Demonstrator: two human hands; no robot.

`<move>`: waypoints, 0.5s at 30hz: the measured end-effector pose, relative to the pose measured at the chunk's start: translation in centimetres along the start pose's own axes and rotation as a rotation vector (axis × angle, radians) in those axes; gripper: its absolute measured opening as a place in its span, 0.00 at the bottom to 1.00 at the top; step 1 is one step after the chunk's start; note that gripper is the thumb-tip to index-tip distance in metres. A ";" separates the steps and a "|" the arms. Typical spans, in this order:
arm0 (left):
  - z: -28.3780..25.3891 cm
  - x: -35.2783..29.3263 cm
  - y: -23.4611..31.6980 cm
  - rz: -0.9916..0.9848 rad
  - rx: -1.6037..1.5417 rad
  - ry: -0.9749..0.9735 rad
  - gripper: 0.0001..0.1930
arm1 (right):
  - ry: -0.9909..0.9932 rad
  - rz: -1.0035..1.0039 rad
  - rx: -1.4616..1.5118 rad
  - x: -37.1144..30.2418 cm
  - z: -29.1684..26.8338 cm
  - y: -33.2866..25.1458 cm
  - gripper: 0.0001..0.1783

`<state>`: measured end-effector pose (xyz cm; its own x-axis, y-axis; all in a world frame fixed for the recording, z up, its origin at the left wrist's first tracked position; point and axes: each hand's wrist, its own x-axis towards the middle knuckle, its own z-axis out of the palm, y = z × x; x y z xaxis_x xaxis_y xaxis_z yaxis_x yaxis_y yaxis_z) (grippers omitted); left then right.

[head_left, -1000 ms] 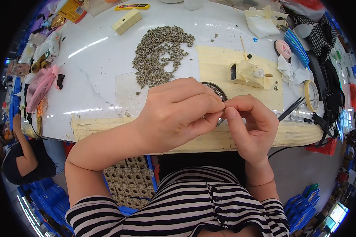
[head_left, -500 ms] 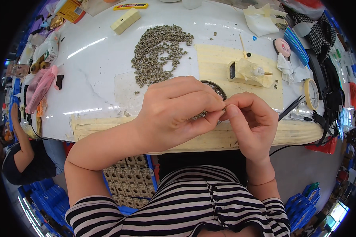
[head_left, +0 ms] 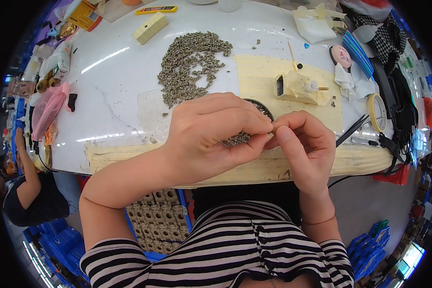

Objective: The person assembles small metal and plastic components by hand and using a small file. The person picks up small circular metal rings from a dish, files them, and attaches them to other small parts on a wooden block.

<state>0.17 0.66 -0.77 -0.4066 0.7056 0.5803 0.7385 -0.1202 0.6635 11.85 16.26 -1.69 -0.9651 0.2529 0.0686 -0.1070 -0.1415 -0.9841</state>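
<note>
My left hand (head_left: 207,137) and my right hand (head_left: 306,150) meet fingertip to fingertip over the table's near edge. Both are closed in a pinch around a tiny metal part (head_left: 272,133), mostly covered by the fingers. Behind and beneath my left hand is a round dark-rimmed dish (head_left: 265,106) with small shiny metal pieces in it, partly hidden. Farther back, a broad heap of small metal parts (head_left: 180,65) lies loose on the white tabletop.
Right of the heap stands a tape-wrapped block (head_left: 297,89) with a thin stick. A tape roll (head_left: 377,113) and black tweezers (head_left: 353,129) lie at right. A cream block (head_left: 150,29) sits far back. Below the table, a blue crate (head_left: 182,209) holds metal housings. Another person (head_left: 31,192) is at left.
Both hands keep nearly the same pinch, fingertips together. The view has shifted slightly, and a little more of the dish's contents shows beneath my left hand.
</note>
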 end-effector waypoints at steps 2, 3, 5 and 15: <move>0.0 0.0 0.0 -0.012 0.001 -0.005 0.12 | 0.002 -0.003 -0.011 0.0 0.0 0.0 0.04; 0.0 0.0 0.0 -0.024 -0.010 -0.002 0.12 | 0.003 -0.004 -0.016 0.0 0.0 -0.1 0.04; 0.1 0.0 0.0 -0.048 -0.032 0.002 0.11 | 0.040 -0.059 -0.067 0.0 0.0 0.0 0.04; 2.3 -1.3 -0.1 0.130 0.050 -0.192 0.09 | 0.266 -0.399 -0.248 -1.1 -1.6 0.7 0.04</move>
<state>1.87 1.42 -2.65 -0.2002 0.8072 0.5553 0.8053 -0.1872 0.5625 13.21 17.45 -2.69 -0.7633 0.4793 0.4331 -0.3622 0.2376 -0.9013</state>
